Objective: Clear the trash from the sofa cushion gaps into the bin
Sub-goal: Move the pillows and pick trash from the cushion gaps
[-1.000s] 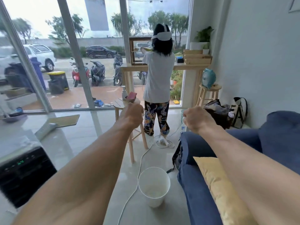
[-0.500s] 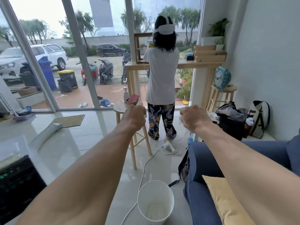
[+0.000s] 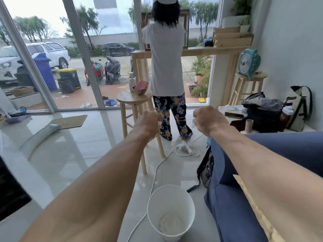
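Note:
Both of my arms reach forward above the floor. My left hand (image 3: 148,124) is curled into a fist, and I see nothing in it. My right hand (image 3: 208,120) is also curled, and a small white scrap of tissue (image 3: 193,121) pokes out of its fingers. The white bin (image 3: 185,203) stands on the floor below and between my forearms, with crumpled white trash (image 3: 166,222) at its bottom. The blue sofa (image 3: 232,217) fills the lower right, with a yellow cushion (image 3: 251,203) showing under my right forearm.
A person (image 3: 166,67) stands ahead at a wooden counter, back turned. A wooden stool (image 3: 134,102) with a metal bowl is beside them. White cable and a charger (image 3: 183,147) lie on the tiles. Bags (image 3: 262,112) sit by the right wall, and a black bag (image 3: 206,170) leans against the sofa.
The view has swung left and down. Both fists sit lower in the frame and stay curled. The bin now lies closer beneath my arms.

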Demonstrator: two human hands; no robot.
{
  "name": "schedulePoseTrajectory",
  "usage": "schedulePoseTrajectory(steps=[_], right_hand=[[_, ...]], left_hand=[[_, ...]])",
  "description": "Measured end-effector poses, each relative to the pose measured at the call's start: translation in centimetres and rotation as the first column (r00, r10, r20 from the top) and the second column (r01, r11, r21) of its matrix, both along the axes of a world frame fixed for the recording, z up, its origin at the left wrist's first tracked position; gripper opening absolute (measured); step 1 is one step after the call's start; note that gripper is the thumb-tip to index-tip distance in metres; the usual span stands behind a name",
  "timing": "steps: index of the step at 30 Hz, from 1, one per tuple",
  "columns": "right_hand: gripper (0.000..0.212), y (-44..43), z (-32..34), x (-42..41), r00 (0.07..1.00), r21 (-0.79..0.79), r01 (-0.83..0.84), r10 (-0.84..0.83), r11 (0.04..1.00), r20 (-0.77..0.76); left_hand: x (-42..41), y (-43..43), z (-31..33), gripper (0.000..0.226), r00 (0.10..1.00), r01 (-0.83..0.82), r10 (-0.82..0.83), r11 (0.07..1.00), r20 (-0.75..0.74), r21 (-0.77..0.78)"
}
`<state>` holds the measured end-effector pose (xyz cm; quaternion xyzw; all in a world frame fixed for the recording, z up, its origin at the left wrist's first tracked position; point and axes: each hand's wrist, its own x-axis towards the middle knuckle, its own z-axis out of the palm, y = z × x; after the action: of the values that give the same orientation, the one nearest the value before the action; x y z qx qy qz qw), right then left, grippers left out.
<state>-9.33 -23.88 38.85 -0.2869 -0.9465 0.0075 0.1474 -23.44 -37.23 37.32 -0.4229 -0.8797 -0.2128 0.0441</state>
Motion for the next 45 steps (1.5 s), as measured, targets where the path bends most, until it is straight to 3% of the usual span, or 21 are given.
schedulePoseTrajectory(steps=[9, 14, 22, 26, 37, 45], right_hand=[[0.018, 0.3, -20.2, -0.6, 0.996, 0.068, -0.001, -0.005, 0.998, 0.088], [0.019, 1.0, -28.2, -0.6, 0.996, 0.068, 0.01, -0.016, 0.998, 0.088], [0.014, 2.0, -34.4, -0.7, 0.999, 0.061, 0.019, -0.021, 0.998, 0.035], [0.018, 1.9, -38.0, -1.6, 0.999, -0.033, -0.011, 0.012, 0.999, 0.03], [0.02, 1.9, -52.2, -4.6, 0.981, -0.175, -0.061, 0.091, 0.983, 0.169], [0.055, 0.8, -56.9, -5.3, 0.941, -0.305, -0.123, 0.209, 0.944, 0.267]], left_hand=[[-1.2, 0.0, -20.6, 0.018, 0.999, 0.007, -0.007, 1.0, 0.043, 0.002], [-1.2, -0.1, -28.3, 0.021, 1.0, 0.009, -0.009, 1.0, 0.009, 0.009], [-1.7, 0.4, -34.4, 0.026, 1.0, 0.002, -0.002, 1.0, 0.019, -0.019], [-2.1, 0.2, -37.4, 0.027, 1.0, -0.005, 0.006, 0.998, 0.03, -0.06], [-3.2, -1.0, -47.2, 0.03, 0.99, -0.09, 0.111, 0.974, 0.092, -0.209], [-3.1, -2.3, -51.5, 0.034, 0.966, -0.121, 0.185, 0.941, 0.182, -0.317]])
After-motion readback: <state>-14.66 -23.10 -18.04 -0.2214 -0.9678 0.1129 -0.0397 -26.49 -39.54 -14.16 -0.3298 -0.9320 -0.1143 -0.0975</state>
